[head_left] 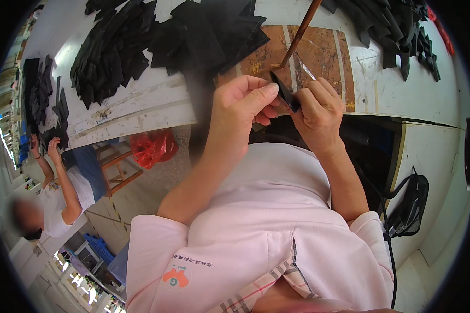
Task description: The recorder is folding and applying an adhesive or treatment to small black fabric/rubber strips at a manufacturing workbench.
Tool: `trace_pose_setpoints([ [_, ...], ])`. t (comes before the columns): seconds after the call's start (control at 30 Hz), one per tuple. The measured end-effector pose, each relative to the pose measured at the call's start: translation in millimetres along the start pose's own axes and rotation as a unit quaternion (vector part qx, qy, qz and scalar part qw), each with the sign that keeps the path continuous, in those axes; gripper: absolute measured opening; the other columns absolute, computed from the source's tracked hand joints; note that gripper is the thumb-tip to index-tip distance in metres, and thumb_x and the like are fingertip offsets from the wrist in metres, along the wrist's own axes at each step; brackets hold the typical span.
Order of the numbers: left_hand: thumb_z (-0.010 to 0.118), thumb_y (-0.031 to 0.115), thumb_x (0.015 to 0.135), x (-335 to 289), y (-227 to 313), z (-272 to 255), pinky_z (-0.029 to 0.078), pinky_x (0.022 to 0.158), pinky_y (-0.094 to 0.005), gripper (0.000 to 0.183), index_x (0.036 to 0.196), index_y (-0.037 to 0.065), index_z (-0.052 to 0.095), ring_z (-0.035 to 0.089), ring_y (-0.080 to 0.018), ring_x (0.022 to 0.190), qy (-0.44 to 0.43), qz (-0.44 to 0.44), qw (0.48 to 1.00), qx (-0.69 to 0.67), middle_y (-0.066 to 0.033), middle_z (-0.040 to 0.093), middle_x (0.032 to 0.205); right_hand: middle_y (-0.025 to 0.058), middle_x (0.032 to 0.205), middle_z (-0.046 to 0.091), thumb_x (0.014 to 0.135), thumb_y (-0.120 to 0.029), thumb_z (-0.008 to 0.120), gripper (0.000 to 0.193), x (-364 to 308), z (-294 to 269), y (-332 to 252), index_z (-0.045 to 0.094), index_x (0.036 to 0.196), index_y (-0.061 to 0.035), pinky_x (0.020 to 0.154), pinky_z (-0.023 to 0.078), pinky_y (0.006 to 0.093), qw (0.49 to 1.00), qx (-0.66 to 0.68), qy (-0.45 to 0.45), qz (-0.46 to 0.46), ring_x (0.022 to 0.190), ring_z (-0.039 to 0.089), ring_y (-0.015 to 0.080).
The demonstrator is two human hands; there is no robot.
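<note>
A small black fabric piece [285, 94] is stretched between my two hands over the table's near edge. My left hand [237, 107] pinches its upper left end between thumb and fingertips. My right hand [318, 109] is closed around its other end, the fingers curled in. A thin shiny strip [305, 69] shows just beyond the right knuckles; whether it is held or lies on the board I cannot tell. Under and beyond my hands lies a worn brown board [324, 49] with pale tape strips. A slim brown rod [302, 34] slants down to the board just past the fabric piece.
Heaps of black fabric pieces [112, 49] [209, 36] [397, 26] cover parts of the white table [156, 99]. Below its edge hangs a red plastic bag [154, 147] near a wooden stool [117, 164]. At the left, another person [70, 193] handles black pieces. A black mesh bag [410, 206] hangs at right.
</note>
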State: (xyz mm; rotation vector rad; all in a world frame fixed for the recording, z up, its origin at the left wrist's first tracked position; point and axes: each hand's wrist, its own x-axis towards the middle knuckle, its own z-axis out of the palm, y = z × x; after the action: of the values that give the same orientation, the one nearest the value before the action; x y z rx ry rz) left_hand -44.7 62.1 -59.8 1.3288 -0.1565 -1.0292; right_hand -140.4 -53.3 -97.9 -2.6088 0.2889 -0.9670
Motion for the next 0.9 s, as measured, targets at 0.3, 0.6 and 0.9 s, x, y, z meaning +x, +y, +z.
trace_pose_setpoints([
  [0.3,0.053,0.014,0.078,3.7,-1.2,-5.3,0.041,0.048,-0.0204,0.016,0.083,-0.001,0.055,0.056,-0.0117,0.058,0.009,-0.025,1.000,0.007,-0.0071,0.060,0.073,0.0036,0.060,0.038,0.044,-0.009,0.057,0.019,-1.9,-1.7,3.9,0.044,0.057,-0.0071,0.047,0.036,0.0286,0.996,-0.055,-0.017,-0.071,0.056,0.044,0.0178],
  [0.6,0.053,0.013,0.077,-1.8,-2.8,-11.7,0.041,0.048,-0.0192,0.015,0.084,0.000,0.055,0.056,-0.0103,0.058,0.017,-0.015,0.999,0.035,-0.0070,0.060,0.072,0.0031,0.060,0.037,0.046,-0.008,0.056,0.017,-5.2,0.2,4.0,0.044,0.056,-0.0071,0.046,0.036,0.0275,0.994,-0.065,-0.027,-0.080,0.056,0.043,0.0167],
  [0.9,0.054,0.010,0.076,5.3,-4.1,-13.1,0.040,0.047,-0.0179,0.012,0.083,0.000,0.056,0.056,-0.0093,0.055,0.030,-0.028,0.998,0.045,-0.0054,0.060,0.070,0.0028,0.059,0.036,0.046,-0.009,0.055,0.014,-0.8,3.5,6.6,0.043,0.054,-0.0076,0.046,0.035,0.0274,0.992,-0.075,-0.022,-0.094,0.056,0.042,0.0162],
])
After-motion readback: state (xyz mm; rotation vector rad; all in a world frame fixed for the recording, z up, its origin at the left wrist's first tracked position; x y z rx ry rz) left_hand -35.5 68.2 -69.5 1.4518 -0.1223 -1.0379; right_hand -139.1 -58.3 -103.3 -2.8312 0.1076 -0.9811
